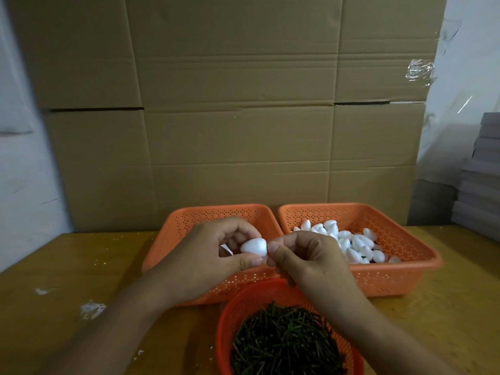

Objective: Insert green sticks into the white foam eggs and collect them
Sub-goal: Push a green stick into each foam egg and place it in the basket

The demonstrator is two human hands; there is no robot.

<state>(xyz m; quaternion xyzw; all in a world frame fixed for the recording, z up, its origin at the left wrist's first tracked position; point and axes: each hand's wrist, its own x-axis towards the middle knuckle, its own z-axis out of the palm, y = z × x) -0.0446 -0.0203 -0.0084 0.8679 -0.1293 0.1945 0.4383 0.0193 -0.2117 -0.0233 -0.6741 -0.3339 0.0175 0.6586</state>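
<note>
Head view: the left hand (216,255) pinches a white foam egg (254,247) above the counter's middle, long axis level, blunt end facing the right hand (305,258), which touches it with fingers pinched together; any green stick between them is hidden, so the push would run leftward along that axis

The left hand (213,253) is pinching a foam egg (253,247) while the right hand (305,259) is pressing its curled fingers against the egg's blunt end, above the round basket (230,315) holding green sticks (286,345).
</note>
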